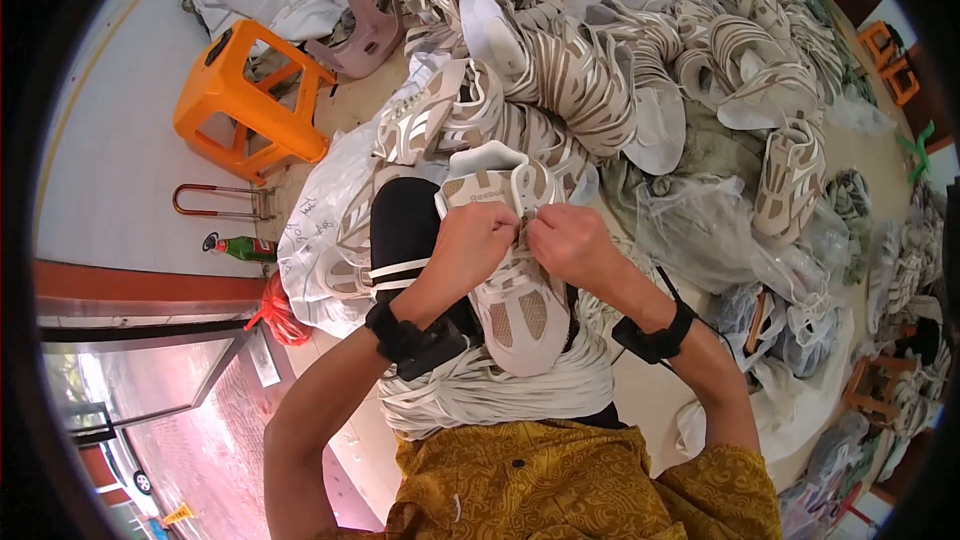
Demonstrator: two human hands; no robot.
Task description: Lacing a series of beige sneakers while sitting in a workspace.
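A beige and white sneaker [522, 330] rests on my lap, toe toward me, its opening facing away. My left hand [468, 243] is closed in a pinch at the left row of eyelets. Opposite it, my right hand [572, 245] pinches at the right side of the lacing. Both sets of fingers grip the shoelace near the tongue; the lace ends are mostly hidden by the hands. White lacing crosses the lower part of the shoe. Under the toe, a thick bundle of white laces [490, 395] lies across my thighs, and more strands circle my left knee.
Piles of similar sneakers and stacked shoe uppers [590, 85] spread ahead of me. An orange stool [245, 95], a green bottle [245, 248] and red twine [280, 310] are at the left. Clear plastic bags [700, 230] lie at the right.
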